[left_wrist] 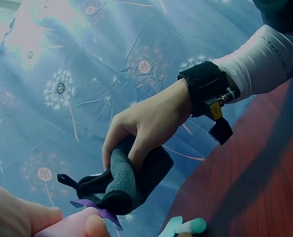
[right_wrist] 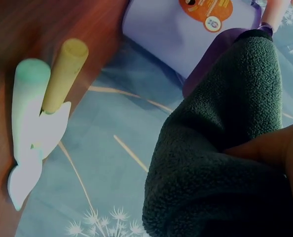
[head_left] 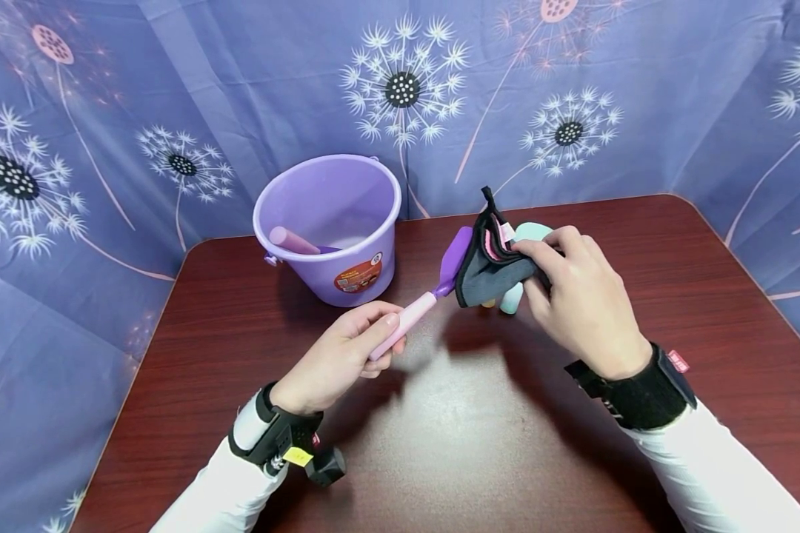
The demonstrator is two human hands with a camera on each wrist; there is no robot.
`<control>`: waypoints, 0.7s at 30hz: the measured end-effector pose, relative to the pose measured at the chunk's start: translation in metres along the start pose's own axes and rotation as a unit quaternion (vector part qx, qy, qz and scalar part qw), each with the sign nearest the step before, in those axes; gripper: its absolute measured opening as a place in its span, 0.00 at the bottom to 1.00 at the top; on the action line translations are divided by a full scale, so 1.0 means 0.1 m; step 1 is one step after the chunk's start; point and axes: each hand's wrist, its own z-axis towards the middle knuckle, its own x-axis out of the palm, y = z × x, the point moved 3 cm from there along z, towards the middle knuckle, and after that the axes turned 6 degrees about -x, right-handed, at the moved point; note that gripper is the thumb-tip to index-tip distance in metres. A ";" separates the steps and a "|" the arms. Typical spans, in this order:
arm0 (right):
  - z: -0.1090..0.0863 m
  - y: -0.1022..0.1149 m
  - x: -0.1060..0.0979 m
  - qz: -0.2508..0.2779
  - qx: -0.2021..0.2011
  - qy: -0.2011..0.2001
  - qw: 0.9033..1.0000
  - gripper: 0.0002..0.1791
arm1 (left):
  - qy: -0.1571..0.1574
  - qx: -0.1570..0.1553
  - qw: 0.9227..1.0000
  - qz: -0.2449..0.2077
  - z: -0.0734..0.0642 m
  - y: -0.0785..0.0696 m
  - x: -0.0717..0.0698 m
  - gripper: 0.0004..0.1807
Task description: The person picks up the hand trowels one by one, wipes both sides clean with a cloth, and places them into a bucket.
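My left hand (head_left: 343, 352) grips the pale pink handle of a toy shovel (head_left: 405, 323), whose purple blade points up and away to the right. In my right hand (head_left: 583, 300) is a folded grey cloth (head_left: 496, 277) with black edging and a hanging loop, pinched between thumb and fingers. The cloth lies against the shovel blade and covers part of it. From the right wrist view, the fuzzy cloth (right_wrist: 225, 128) drapes over the blade, whose purple edge (right_wrist: 210, 59) shows beside it. Both hands are above the table.
A purple bucket (head_left: 307, 277) stands at the back left, with a pink-handled tool (head_left: 293, 240) leaning inside. Behind the cloth on the table lie a mint-handled toy tool (right_wrist: 30, 98) and a yellow-handled one (right_wrist: 65, 74). A dandelion-print curtain (head_left: 273, 74) hangs behind the table.
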 end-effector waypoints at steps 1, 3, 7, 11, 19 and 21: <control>0.00 0.01 0.01 0.003 0.000 0.002 1.000 0.23 | 0.000 0.001 1.000 0.001 0.00 0.00 0.00 0.17; -0.01 0.02 0.02 0.005 -0.002 0.006 1.000 0.23 | 0.002 0.002 1.000 0.001 0.00 0.00 0.00 0.16; -0.01 0.05 0.04 0.009 -0.011 0.010 1.000 0.24 | 0.008 0.000 1.000 0.008 0.01 0.00 0.00 0.15; -0.01 0.09 0.06 0.010 -0.027 0.017 0.999 0.23 | 0.009 -0.003 1.000 0.010 0.01 0.01 -0.01 0.15; 0.00 0.14 0.06 0.006 -0.069 0.015 0.998 0.22 | 0.002 -0.001 1.000 0.015 0.02 0.02 -0.01 0.14; 0.01 0.16 0.06 0.007 -0.079 0.011 0.997 0.22 | 0.002 0.000 1.000 0.015 0.03 0.02 -0.02 0.14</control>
